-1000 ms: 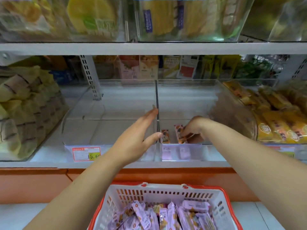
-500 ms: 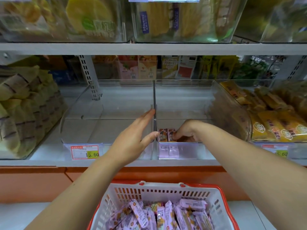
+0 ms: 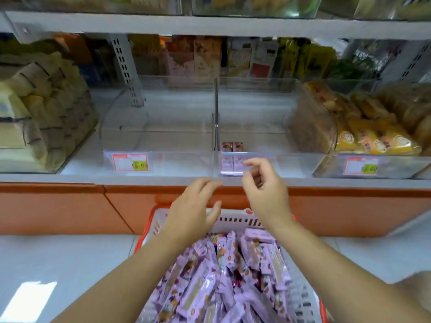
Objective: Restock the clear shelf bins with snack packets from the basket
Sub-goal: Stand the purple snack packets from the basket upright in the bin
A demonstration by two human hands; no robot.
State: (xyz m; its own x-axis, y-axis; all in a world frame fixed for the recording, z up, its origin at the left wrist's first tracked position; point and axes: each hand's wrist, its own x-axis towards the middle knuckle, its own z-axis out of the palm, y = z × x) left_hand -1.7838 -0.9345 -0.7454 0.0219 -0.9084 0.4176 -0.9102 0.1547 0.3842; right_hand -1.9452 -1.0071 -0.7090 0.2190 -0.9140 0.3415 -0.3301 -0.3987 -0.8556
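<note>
Grips over the basket (image 3: 233,226)
Left grip (image 3: 193,206) and right grip (image 3: 265,194) are held released, empty; "5.60" is read on the right price tag (image 3: 361,165).

The left hand (image 3: 193,206) and the right hand (image 3: 265,194) are above the far edge of the red basket (image 3: 144,236), in front of the shelf. The left fingers are relaxed and almost straight; the right fingers are loosely curled. Neither hand holds anything. Purple snack packets (image 3: 224,276) fill the basket. Two packets (image 3: 232,146) sit side by side in the front left corner of the right clear bin (image 3: 279,164).
</note>
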